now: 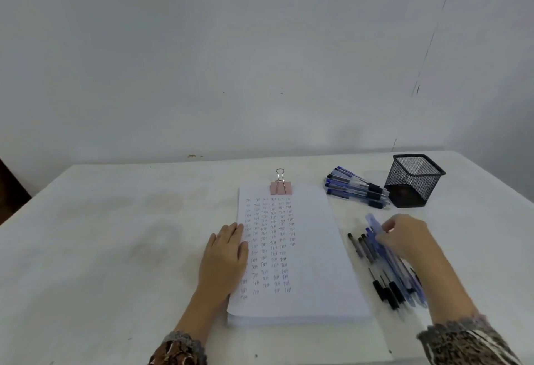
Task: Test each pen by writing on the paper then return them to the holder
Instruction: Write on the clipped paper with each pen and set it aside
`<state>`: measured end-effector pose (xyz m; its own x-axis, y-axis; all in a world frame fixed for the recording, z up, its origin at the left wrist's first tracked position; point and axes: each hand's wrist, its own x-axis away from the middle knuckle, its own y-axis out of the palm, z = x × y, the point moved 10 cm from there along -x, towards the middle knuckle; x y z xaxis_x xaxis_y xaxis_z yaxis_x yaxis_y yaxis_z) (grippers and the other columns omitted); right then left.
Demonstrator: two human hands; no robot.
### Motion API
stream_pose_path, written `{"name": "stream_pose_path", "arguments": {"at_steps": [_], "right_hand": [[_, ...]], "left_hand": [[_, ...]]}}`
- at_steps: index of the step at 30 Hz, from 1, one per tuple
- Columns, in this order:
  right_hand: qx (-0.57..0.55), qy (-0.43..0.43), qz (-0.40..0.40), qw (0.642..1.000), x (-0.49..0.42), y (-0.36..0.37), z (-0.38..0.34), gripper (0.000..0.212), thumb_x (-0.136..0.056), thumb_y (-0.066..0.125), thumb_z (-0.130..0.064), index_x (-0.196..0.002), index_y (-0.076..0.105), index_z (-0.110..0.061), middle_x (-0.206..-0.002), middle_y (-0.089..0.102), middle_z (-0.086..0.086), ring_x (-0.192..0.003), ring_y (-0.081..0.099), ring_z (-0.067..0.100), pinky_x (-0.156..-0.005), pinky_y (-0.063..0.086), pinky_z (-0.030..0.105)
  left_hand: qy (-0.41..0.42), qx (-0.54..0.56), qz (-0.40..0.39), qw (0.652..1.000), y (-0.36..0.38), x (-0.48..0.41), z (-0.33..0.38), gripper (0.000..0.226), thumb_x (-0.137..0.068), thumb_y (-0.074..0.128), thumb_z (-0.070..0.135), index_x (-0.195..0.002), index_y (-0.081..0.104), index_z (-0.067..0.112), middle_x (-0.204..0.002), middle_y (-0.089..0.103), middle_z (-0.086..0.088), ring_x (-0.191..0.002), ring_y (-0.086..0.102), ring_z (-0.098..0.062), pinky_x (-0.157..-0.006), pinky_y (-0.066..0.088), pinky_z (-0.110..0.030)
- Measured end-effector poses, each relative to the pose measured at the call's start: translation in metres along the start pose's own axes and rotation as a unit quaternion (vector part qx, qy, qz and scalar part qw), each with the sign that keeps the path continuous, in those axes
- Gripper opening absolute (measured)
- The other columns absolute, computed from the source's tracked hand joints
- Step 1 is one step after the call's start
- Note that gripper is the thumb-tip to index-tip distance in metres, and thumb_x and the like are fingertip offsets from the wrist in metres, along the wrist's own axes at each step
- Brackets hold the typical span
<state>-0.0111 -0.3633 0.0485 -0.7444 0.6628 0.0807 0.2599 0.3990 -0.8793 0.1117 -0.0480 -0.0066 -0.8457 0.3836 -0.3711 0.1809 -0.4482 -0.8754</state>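
Note:
A stack of white paper [315, 249] lies on the table, covered in columns of small written words and clipped at the top by a pink binder clip [281, 187]. My left hand [224, 254] rests flat on the paper's left edge. My right hand [407, 237] is over a loose pile of blue and black pens [384, 272] to the right of the paper, and its fingers pinch a blurred blue pen [373, 221]. A second group of blue pens [354, 187] lies beside the black mesh holder [411, 181], which looks empty.
The white table [115, 234] runs up to a plain wall at the back. The holder stands at the back right, close to the table's far edge. The table's left edge slants down at the far left.

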Motion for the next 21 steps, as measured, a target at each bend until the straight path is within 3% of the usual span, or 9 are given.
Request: {"name": "stream_pose_path", "arguments": {"at_steps": [3, 7, 12, 16, 21], "right_hand": [[-0.004, -0.006, -0.015, 1.0, 0.003, 0.013, 0.004, 0.024, -0.084, 0.066, -0.024, -0.086, 0.064, 0.0, -0.093, 0.065, 0.011, -0.083, 0.053, 0.023, -0.077, 0.044, 0.028], [0.029, -0.002, -0.042, 0.999, 0.005, 0.025, 0.005, 0.014, -0.077, 0.069, -0.014, -0.088, 0.063, -0.008, -0.101, 0.062, 0.013, -0.091, 0.058, 0.029, -0.079, 0.048, 0.032], [0.013, -0.018, -0.015, 1.0, -0.008, 0.012, -0.006, 0.024, -0.084, 0.065, -0.035, -0.087, 0.062, -0.011, -0.1, 0.061, 0.01, -0.086, 0.053, 0.024, -0.08, 0.046, 0.031], [0.042, -0.085, 0.034, 0.995, -0.045, -0.006, -0.042, 0.024, -0.091, 0.052, -0.016, -0.107, 0.064, -0.003, -0.108, 0.063, 0.016, -0.094, 0.057, 0.029, -0.079, 0.042, 0.029], [0.16, -0.168, 0.022, 0.972, -0.09, 0.02, -0.073, 0.03, -0.093, 0.043, -0.008, -0.119, 0.058, -0.006, -0.126, 0.05, 0.016, -0.117, 0.047, 0.034, -0.097, 0.043, 0.039]], "left_hand": [[-0.005, 0.013, 0.002, 1.0, 0.0, 0.0, 0.0, 0.049, -0.086, 0.032, 0.028, -0.113, 0.062, 0.0, -0.114, 0.065, -0.014, -0.109, 0.061, -0.029, -0.091, 0.044, -0.05], [-0.011, 0.029, -0.002, 1.0, 0.0, 0.0, -0.001, 0.052, -0.087, 0.029, 0.03, -0.117, 0.06, 0.001, -0.118, 0.063, -0.013, -0.113, 0.058, -0.029, -0.096, 0.041, -0.049], [-0.02, 0.043, 0.002, 0.999, -0.002, 0.0, -0.001, 0.059, -0.086, 0.023, 0.035, -0.122, 0.057, 0.002, -0.125, 0.059, -0.012, -0.119, 0.053, -0.028, -0.103, 0.034, -0.044], [-0.024, 0.048, -0.004, 0.999, -0.002, 0.0, 0.0, 0.068, -0.083, 0.015, 0.041, -0.129, 0.051, 0.004, -0.133, 0.053, -0.009, -0.127, 0.045, -0.024, -0.109, 0.026, -0.038], [-0.026, 0.047, -0.015, 0.998, 0.0, 0.001, -0.001, 0.063, -0.085, 0.02, 0.037, -0.125, 0.054, 0.002, -0.129, 0.055, -0.013, -0.124, 0.049, -0.028, -0.106, 0.031, -0.043]]}}
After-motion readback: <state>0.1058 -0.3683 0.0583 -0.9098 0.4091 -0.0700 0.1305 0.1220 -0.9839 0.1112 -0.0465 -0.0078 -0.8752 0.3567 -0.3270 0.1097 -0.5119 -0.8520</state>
